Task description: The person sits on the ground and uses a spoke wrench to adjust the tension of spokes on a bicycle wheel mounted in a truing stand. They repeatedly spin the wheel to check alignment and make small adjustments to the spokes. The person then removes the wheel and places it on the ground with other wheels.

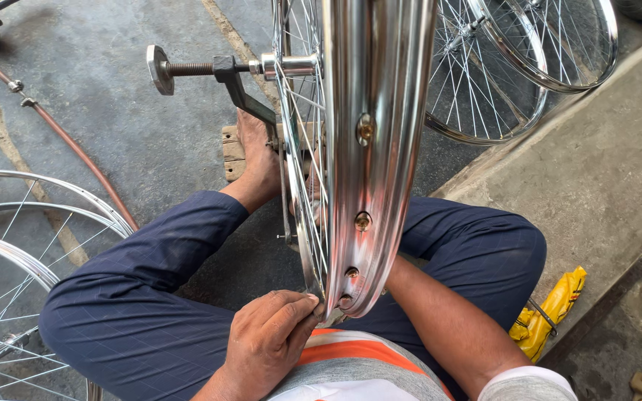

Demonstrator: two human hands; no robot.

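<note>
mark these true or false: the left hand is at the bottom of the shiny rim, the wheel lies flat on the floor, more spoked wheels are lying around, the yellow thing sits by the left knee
1. The left hand touches the lower edge of the chrome rim. True.
2. The wheel lies flat on the floor. False: it stands upright on a truing stand, its axle held by a threaded rod.
3. Other spoked wheels lie nearby. True, at the left and at the top right.
4. The yellow object sits by the left knee. False: it lies beside the right knee, on the concrete.
5. The right hand is plainly in view. False: only the right forearm shows; the hand is hidden behind the rim.
</note>
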